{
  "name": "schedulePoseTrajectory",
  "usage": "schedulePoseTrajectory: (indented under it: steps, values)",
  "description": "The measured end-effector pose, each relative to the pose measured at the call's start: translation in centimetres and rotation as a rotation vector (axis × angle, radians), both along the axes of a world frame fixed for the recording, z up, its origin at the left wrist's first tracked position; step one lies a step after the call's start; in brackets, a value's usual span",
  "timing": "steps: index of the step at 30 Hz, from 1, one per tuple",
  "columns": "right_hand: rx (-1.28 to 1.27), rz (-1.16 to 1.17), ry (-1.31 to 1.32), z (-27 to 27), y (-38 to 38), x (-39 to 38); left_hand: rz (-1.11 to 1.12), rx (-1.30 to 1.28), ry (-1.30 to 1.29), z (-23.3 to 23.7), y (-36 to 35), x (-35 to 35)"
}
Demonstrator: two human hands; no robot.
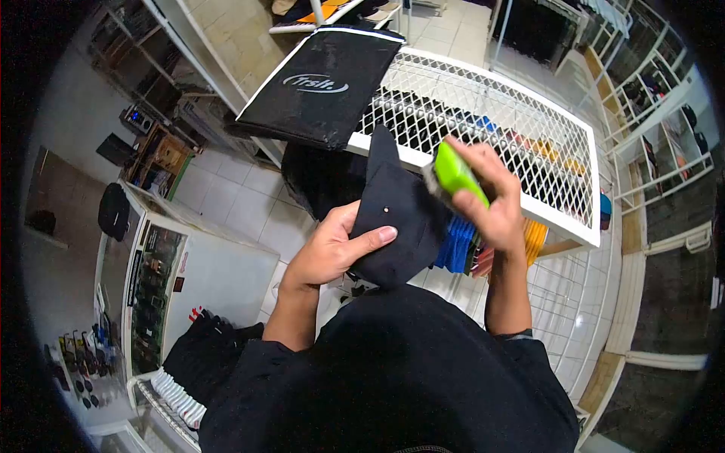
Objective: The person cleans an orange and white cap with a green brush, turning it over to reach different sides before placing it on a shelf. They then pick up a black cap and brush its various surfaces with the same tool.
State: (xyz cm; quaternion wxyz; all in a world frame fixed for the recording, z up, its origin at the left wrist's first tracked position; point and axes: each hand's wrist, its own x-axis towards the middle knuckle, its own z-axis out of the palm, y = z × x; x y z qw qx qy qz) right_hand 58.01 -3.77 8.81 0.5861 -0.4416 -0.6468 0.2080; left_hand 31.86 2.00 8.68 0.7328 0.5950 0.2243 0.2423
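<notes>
A black cap (411, 226) is held in front of my chest, its brim pointing up and away. My left hand (332, 245) grips it from the left, thumb pressed on the crown below a small metal eyelet. On the other side, my right hand (495, 192) is closed around a bright green brush (455, 170). The brush's greyish underside faces the cap, close to its right edge. My right hand is slightly blurred.
Ahead stands a white mesh rack (483, 94), with colourful folded cloth beneath. A black printed pouch (313, 87) lies on its left end. A white cabinet (208, 283) is at the left, near stacked dark garments (204, 351). Shelves (661, 132) line the right wall.
</notes>
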Motion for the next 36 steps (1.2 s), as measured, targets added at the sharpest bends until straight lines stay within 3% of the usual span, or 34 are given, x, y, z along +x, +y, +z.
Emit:
schedulePoseTrajectory:
  steps: [3,5,9,13,18,22,27,29,31,33,35,36]
  values:
    - [0.077,0.092,-0.231,1.3,-1.1,-3.3,0.023,0.168,-0.173,-2.1,-0.5,0.6]
    - [0.086,0.048,-0.287,0.1,0.1,-4.0,0.000,0.203,-0.139,-2.5,-0.7,0.3]
    - [-0.060,-0.265,-0.293,-1.6,2.5,-2.2,0.094,0.015,0.007,-2.7,-0.5,0.0]
    - [0.012,0.159,-0.177,-0.5,1.2,-4.0,0.058,0.080,-0.073,-3.4,-0.9,-0.3]
    - [-0.019,-0.169,-0.413,-0.6,2.9,-2.1,-0.033,0.134,-0.025,-3.9,-0.6,-0.9]
    - [0.035,0.103,-0.292,1.1,0.8,-3.7,-0.049,0.169,-0.043,-5.1,-0.9,-1.1]
    - [-0.098,-0.243,-0.414,-0.9,2.4,-2.1,-0.072,0.153,-0.014,-4.1,-0.9,-1.2]
    - [-0.015,-0.168,-0.201,-0.9,2.0,-2.3,-0.042,0.142,-0.034,-3.8,-1.1,-0.8]
    - [0.036,0.102,-0.132,0.0,0.9,-2.9,-0.055,0.137,-0.042,-4.2,-1.1,-0.9]
    - [-0.145,-0.097,-0.231,-1.5,1.9,-2.8,-0.124,0.111,-0.038,-4.0,-0.9,-1.0]
    - [-0.141,-0.302,-0.440,-2.1,2.4,-1.6,-0.074,0.086,-0.072,-4.4,-0.7,-0.9]
    - [-0.143,-0.256,-0.261,-1.5,2.1,-1.6,-0.030,0.120,-0.096,-3.9,-1.1,-0.6]
